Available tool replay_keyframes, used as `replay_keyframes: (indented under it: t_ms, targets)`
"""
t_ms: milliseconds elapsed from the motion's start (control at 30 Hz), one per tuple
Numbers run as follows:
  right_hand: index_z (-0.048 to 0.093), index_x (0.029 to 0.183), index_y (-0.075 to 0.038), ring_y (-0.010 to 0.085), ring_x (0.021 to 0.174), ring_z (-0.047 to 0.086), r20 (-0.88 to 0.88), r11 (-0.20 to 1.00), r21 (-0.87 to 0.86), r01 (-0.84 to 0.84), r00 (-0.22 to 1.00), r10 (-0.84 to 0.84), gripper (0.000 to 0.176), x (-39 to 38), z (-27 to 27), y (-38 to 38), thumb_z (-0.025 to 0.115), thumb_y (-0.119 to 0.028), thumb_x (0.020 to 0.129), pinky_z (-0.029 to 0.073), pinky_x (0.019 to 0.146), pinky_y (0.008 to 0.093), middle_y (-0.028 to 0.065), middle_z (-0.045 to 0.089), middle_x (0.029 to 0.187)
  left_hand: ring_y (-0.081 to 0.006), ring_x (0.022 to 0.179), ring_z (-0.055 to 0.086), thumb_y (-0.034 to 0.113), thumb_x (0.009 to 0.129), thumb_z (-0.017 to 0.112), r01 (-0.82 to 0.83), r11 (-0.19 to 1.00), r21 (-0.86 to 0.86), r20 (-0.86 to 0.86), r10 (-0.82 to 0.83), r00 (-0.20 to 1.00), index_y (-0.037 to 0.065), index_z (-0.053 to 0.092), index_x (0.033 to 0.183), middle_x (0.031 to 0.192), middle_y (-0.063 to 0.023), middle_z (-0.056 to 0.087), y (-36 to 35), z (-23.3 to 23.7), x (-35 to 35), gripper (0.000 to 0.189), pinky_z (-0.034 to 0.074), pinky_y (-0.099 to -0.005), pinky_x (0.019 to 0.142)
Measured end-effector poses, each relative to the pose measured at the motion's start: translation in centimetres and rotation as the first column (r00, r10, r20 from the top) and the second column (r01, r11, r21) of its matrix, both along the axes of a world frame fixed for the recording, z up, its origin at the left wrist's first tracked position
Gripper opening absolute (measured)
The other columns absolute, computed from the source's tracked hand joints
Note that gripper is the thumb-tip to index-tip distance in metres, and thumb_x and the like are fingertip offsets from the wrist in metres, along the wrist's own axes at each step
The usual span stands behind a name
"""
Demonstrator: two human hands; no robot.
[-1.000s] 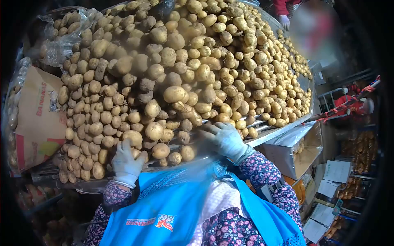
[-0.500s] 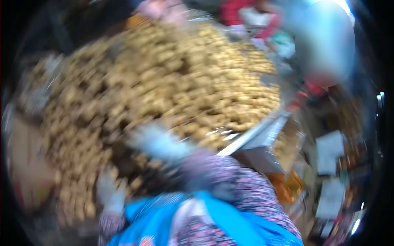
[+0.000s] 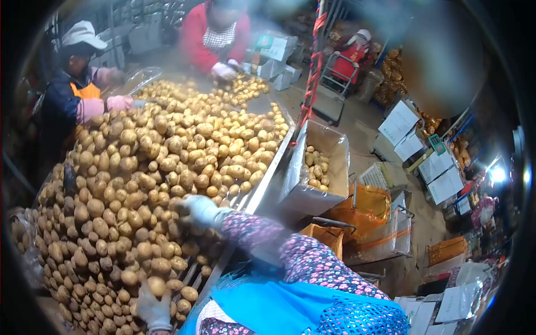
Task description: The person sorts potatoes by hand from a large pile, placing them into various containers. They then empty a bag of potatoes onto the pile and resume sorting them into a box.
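A large heap of potatoes (image 3: 184,145) covers the slatted sorting table. My left hand (image 3: 153,308), in a pale glove, is low at the near edge of the heap, its fingers curved round a round potato (image 3: 157,286). Farther up, my right hand (image 3: 202,212), also gloved, reaches across the table rail onto the potatoes. Its fingertips are blurred against the heap, so I cannot make out whether they grip one. Flowered sleeves and a blue apron (image 3: 268,301) cover my arms and body.
The metal table rail (image 3: 271,172) runs along my right. Beyond it stand a lined carton (image 3: 329,162) with some potatoes and orange mesh bags (image 3: 363,209) on frames. Co-workers (image 3: 215,36) work across the table. A red-wrapped pole (image 3: 314,67) rises at the corner.
My view has swung, bringing more of the right-hand floor and the co-workers into sight. The picture is sharper now. Both my hands remain at the heap.
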State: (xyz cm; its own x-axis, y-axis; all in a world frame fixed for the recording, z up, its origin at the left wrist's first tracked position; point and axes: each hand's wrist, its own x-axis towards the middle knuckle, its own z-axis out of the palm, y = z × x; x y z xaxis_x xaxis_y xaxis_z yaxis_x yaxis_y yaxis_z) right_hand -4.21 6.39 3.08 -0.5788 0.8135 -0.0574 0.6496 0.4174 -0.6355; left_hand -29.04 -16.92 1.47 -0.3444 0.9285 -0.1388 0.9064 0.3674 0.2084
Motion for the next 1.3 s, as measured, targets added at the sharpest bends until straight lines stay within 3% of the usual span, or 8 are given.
replay_keyframes:
  t_ms: [167,533,700,767,900,1033,1167,1300]
  targets:
    - [0.073,0.105,-0.003,0.0213,0.086,0.068,-0.344,0.945,-0.287,0.160,0.903,-0.257,0.032,2.2,-0.7,-3.1,0.070,-0.029,0.086,0.055,0.078,0.0347,0.0112,0.072,0.095,-0.0272,0.118,0.060,0.017,0.073,0.082,-0.159,0.950,0.268,0.772,-0.113,0.626,-0.002,0.050,0.137,0.130,-0.0207,0.060,0.7,-0.2,2.3,0.074,0.047,-0.0367,0.101]
    - [0.051,0.133,-0.001,0.0136,0.102,0.062,-0.430,0.315,-0.875,-0.367,0.888,-0.162,0.046,-4.7,0.4,-13.2,0.059,-0.030,0.098,0.052,0.086,0.0271,0.0066,0.063,0.118,-0.0264,0.122,0.058,0.000,0.075,0.075,-0.031,0.972,0.234,0.651,-0.133,0.747,0.012,0.039,0.149,0.135,-0.0155,0.057,-0.6,3.6,2.9,0.083,0.046,-0.0345,0.104]
    - [0.046,0.139,-0.004,0.0167,0.099,0.063,-0.557,0.193,-0.830,-0.523,0.757,-0.343,0.050,-4.0,-0.2,-12.6,0.063,-0.018,0.094,0.054,0.083,0.0284,0.0078,0.062,0.119,-0.0140,0.087,0.063,-0.002,0.082,0.064,-0.123,0.911,0.393,0.748,-0.239,0.619,0.001,0.047,0.140,0.133,-0.0147,0.059,-2.6,2.2,1.4,0.061,0.054,-0.0241,0.077]
    - [0.046,0.140,-0.006,0.0162,0.096,0.063,-0.600,0.234,-0.799,-0.554,0.703,-0.382,0.050,-3.8,0.2,-12.4,0.062,-0.014,0.093,0.055,0.077,0.0270,0.0077,0.062,0.117,-0.0164,0.093,0.066,-0.004,0.087,0.057,-0.510,0.857,0.067,0.958,0.087,0.272,-0.002,0.053,0.134,0.130,-0.0156,0.061,-4.3,3.5,0.1,0.047,0.055,-0.0258,0.081]
    - [0.040,0.146,-0.007,0.0197,0.093,0.066,-0.593,0.340,-0.804,-0.487,0.689,-0.416,0.054,-1.8,-1.6,-10.9,0.059,-0.008,0.095,0.058,0.074,0.0268,0.0116,0.059,0.127,-0.0207,0.099,0.068,-0.002,0.094,0.053,-0.616,0.623,0.482,0.579,0.302,0.758,-0.003,0.058,0.128,0.119,-0.0159,0.067,-10.3,0.4,-6.3,0.035,0.055,-0.0301,0.085]
    - [0.046,0.139,-0.005,0.0177,0.087,0.065,-0.599,0.320,-0.794,-0.516,0.579,-0.553,0.068,-1.1,-3.1,-11.6,0.076,-0.030,0.084,0.056,0.074,0.0293,0.0089,0.061,0.119,-0.0314,0.114,0.063,0.012,0.090,0.060,-0.321,0.899,0.300,0.048,0.321,0.946,0.001,0.059,0.127,0.125,-0.0200,0.064,-11.5,2.8,-6.8,0.038,0.053,-0.0361,0.091]
    - [0.046,0.137,-0.004,0.0184,0.094,0.064,-0.560,0.301,-0.828,-0.474,0.669,-0.488,0.078,0.0,-4.6,-10.8,0.079,-0.043,0.078,0.055,0.079,0.0318,0.0076,0.060,0.120,-0.0335,0.110,0.063,0.027,0.089,0.060,-0.185,0.964,-0.191,-0.055,0.178,0.983,0.014,0.048,0.138,0.141,-0.0128,0.051,-6.1,3.3,-3.8,0.053,0.053,-0.0424,0.091]
    - [0.045,0.138,-0.004,0.0191,0.102,0.061,-0.591,0.360,-0.807,-0.468,0.648,-0.481,0.087,-1.5,-1.7,-11.8,0.081,-0.048,0.073,0.053,0.089,0.0326,0.0075,0.058,0.122,-0.0339,0.116,0.060,0.029,0.088,0.061,-0.138,0.982,-0.131,0.095,0.150,0.984,0.019,0.049,0.138,0.140,-0.0112,0.053,-6.2,2.8,-6.2,0.052,0.051,-0.0415,0.095]
